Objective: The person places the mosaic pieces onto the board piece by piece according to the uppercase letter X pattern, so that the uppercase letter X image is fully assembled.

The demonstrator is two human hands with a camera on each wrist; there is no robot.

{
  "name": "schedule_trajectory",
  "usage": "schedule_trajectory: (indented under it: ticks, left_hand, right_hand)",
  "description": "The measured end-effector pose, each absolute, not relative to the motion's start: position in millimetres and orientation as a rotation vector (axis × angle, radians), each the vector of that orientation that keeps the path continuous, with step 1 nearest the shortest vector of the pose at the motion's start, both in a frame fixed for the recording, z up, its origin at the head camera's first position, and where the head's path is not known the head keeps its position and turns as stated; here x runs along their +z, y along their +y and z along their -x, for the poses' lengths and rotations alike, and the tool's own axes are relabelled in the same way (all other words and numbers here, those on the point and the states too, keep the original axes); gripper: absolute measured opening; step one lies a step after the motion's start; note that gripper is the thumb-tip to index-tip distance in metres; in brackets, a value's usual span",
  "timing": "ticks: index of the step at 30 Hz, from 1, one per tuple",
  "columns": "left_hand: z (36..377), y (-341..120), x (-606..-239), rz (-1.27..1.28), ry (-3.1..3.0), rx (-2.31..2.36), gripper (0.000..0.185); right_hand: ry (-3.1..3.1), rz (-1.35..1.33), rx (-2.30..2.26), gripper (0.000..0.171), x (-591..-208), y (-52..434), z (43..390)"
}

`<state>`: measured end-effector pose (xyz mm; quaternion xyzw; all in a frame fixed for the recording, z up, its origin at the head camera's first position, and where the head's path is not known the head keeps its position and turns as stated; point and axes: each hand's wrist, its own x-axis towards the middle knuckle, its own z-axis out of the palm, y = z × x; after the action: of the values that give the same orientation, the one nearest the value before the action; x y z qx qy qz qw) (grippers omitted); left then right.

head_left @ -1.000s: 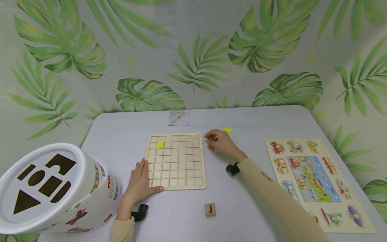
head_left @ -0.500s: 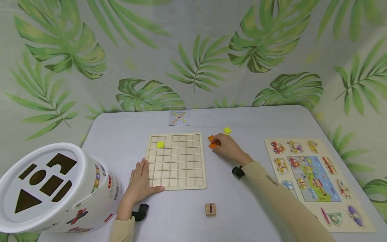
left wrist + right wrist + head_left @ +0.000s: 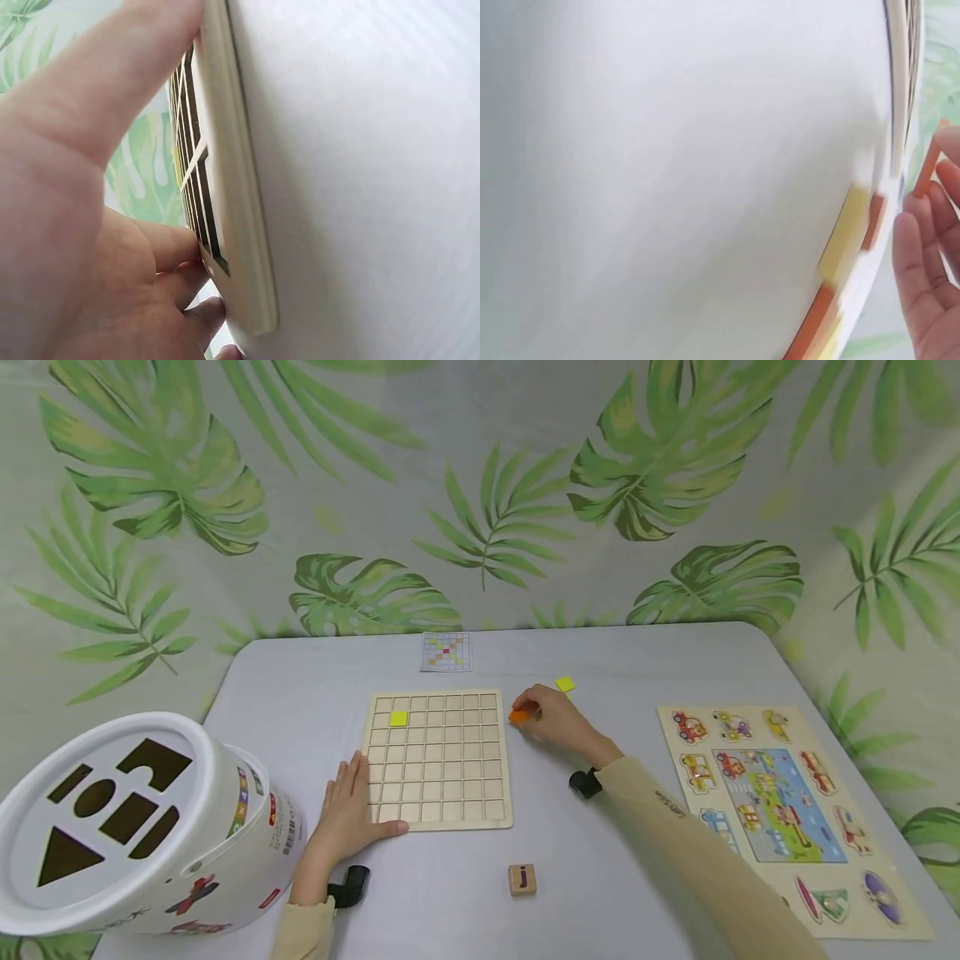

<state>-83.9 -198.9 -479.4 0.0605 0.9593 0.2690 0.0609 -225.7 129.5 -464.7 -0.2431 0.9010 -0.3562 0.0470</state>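
Wood makes up the grid board (image 3: 437, 760), a pale square tray cut into shallow square cells, lying flat on the smooth grey table (image 3: 600, 860). One flat yellow tile (image 3: 398, 718) sits in a cell near the board's far left corner. The left hand (image 3: 347, 814) lies flat at the board's near left corner, fingers straight, thumb along the front edge; the left wrist view shows the fingertips pressed against the board's thin rim (image 3: 238, 225). The right hand (image 3: 555, 720) is just beside the board's far right edge, its fingertips pinching a thin orange tile (image 3: 518, 716), held slightly above the table. A loose yellow tile (image 3: 565, 684) lies just behind that hand, and the right wrist view shows more flat yellow and orange tiles (image 3: 847, 247) on the table.

Half a second ago the orange tile showed as a broad square face beside the fingers; now only a narrow sliver shows, and the hand sits a little closer to the board. The left hand has not moved.
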Motion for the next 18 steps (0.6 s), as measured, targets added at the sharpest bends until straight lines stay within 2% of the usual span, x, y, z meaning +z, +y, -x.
schedule_trajectory:
  ticks: [8, 18]
  left_hand:
    - [83.5, -199.2, -479.8, -0.188, 2.914, 0.810, 0.121]
    - [83.5, -199.4, -480.0, -0.185, 2.919, 0.812, 0.120]
  right_hand:
    - [2.695, 0.836, -1.068, 0.023, -464.0, 90.3, 234.9]
    - [2.712, 0.924, -0.772, 0.023, -457.0, 55.8, 243.3]
